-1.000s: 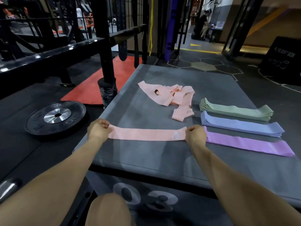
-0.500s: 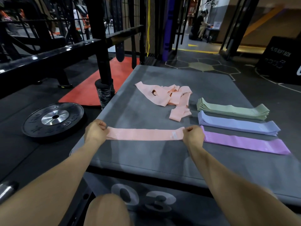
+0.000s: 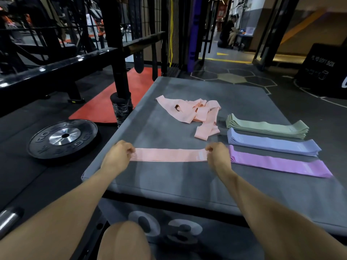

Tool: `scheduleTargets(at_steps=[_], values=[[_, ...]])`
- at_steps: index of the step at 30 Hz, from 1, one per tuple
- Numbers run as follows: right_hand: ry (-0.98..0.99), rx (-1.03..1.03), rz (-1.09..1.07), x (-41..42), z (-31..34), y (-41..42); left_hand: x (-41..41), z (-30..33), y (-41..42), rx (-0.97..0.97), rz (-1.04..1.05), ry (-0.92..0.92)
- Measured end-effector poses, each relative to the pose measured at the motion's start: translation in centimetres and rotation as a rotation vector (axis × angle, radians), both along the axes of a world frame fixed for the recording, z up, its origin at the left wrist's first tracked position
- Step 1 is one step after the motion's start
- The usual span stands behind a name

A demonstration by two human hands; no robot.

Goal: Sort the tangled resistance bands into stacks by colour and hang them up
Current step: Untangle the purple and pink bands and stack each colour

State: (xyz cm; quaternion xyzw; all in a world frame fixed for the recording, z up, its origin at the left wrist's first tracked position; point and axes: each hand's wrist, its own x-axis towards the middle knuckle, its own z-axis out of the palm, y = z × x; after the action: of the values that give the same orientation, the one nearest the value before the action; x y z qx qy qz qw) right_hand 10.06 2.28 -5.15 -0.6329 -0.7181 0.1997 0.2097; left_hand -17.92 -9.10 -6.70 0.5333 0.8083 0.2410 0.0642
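A flat pink elastic resistance band (image 3: 168, 155) is lying stretched across the near part of the grey padded box top (image 3: 169, 186), its long axis running from 9 o'clock to 3 o'clock. The left hand (image 3: 117, 158) is pinching the band's 9 o'clock end with curled fingers, and the right hand (image 3: 217, 156) is pinching its 3 o'clock end the same way, next to a small pale label patch. The band is looking smooth, matte and ribbon-like.

Toward 12 o'clock from it, a loose tangle of pink fabric bands (image 3: 193, 113) is lying crumpled in loops and folds; how many it holds cannot be told. At 2 to 3 o'clock, three neat flat stacks are lying side by side with long axes nearly parallel to the held band: a pale green stack (image 3: 266, 128) farthest, a blue-grey stack (image 3: 272, 145) in the middle, and a lilac purple stack (image 3: 277, 165) nearest, just beside the right hand.

At 9 o'clock on the floor, one round black rubber weight plate (image 3: 62, 138) with a metal hub is lying flat.
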Motion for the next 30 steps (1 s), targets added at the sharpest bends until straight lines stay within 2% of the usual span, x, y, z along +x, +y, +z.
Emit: scheduleTargets(at_steps=[4,10,17,24,30], values=[[-0.049,-0.079,0.005,0.6,0.3,0.1,-0.3,0.1,0.2,-0.045,0.014,-0.047],[0.103,-0.051,-0.019,0.3,1.4,1.6,1.7,2.0,3.2,-0.042,0.026,-0.048],[0.198,-0.025,0.032,0.6,2.4,5.3,8.0,3.1,9.7,-0.033,-0.092,-0.175],[0.181,-0.027,0.092,1.4,2.0,8.9,13.9,1.5,15.8,-0.06,-0.183,-0.247],[0.165,-0.032,0.116,2.1,1.4,10.4,16.0,0.1,17.8,-0.077,-0.106,-0.249]])
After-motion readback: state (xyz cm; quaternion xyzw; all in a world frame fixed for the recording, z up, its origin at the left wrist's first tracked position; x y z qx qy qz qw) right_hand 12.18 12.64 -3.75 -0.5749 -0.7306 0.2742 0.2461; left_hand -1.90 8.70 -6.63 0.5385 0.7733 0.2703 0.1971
